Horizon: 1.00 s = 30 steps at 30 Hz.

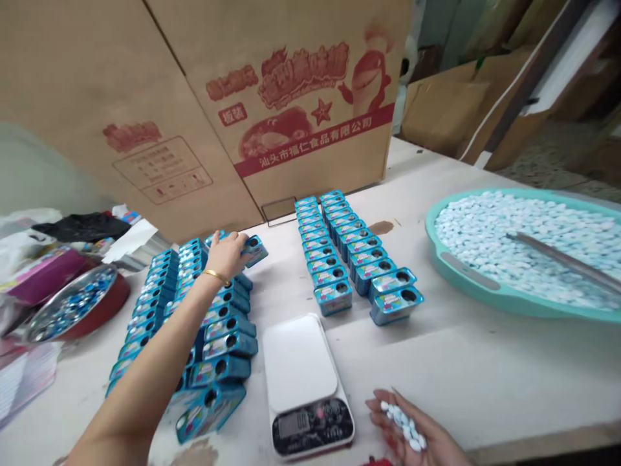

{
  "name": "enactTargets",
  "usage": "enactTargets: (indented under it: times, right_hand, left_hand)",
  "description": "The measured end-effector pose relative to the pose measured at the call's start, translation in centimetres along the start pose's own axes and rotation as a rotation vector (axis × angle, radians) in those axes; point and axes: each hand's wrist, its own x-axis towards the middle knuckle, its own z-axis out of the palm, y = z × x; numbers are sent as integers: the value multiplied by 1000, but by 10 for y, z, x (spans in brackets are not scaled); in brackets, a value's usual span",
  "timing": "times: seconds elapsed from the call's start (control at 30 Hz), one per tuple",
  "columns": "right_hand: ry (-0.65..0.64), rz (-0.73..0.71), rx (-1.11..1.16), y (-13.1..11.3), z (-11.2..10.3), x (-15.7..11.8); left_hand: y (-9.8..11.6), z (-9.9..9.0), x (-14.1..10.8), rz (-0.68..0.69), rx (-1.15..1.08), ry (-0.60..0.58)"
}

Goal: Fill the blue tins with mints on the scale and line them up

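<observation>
My left hand (pixel 227 254), with a gold bangle at the wrist, reaches over the left rows of blue tins. Its fingers are closed on a small blue tin (pixel 255 251) with a dark round hole in its top. My right hand (pixel 412 427) is palm up at the front edge of the table, its fingers curled around a small heap of pale candies (pixel 405 426). Between the hands lies a white kitchen scale (pixel 301 362) with a bare platform. Several blue tins (pixel 230 343) stand in rows under my left arm, which hides part of them.
Two further rows of blue tins (pixel 332 298) stand mid-table. At right, a teal basin (pixel 460 294) holds many pale candies and a metal scoop (pixel 557 255). A red bowl (pixel 114 304) with shiny blue pieces is at left. Large cardboard boxes (pixel 194 97) wall off the back.
</observation>
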Motion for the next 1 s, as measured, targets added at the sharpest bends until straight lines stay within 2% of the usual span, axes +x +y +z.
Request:
enactTargets:
  times: [0.07,0.13,0.2,0.27,0.4,0.5,0.57,0.63,0.7,0.73,0.83,0.9,1.0]
  right_hand:
    - [13,-37,16,1,1,-7]
    - [19,-45,25,3,1,-11]
    - [9,-35,26,8,2,-15]
    - [-19,-13,17,13,3,-20]
    - [-64,43,-4,24,4,-31]
    - [-58,78,11,29,6,-40]
    - [-60,101,25,32,8,-45]
    - [-99,110,43,34,8,-47]
    - [-167,112,62,38,7,-46]
    - [-186,111,74,40,6,-45]
    - [-154,100,80,45,-1,-42]
    - [-124,97,50,47,-6,-40]
    - [-120,94,5,48,-11,-39]
  left_hand:
    - [17,-23,-47,158,-84,46]
    - [39,-40,-91,275,-168,16]
    - [62,-48,-127,340,-238,-36]
    - [81,-47,-151,362,-284,-76]
    - [98,-39,-171,343,-334,-87]
    - [107,-41,-186,323,-380,25]
    - [123,-45,-202,359,-452,83]
    - [149,-44,-222,461,-558,29]
    - [181,-36,-241,564,-628,-108]
    - [196,-30,-249,568,-633,-141]
    - [231,-9,-264,488,-604,-134]
    - [242,2,-269,465,-588,-102]
    - [246,9,-272,473,-586,-52]
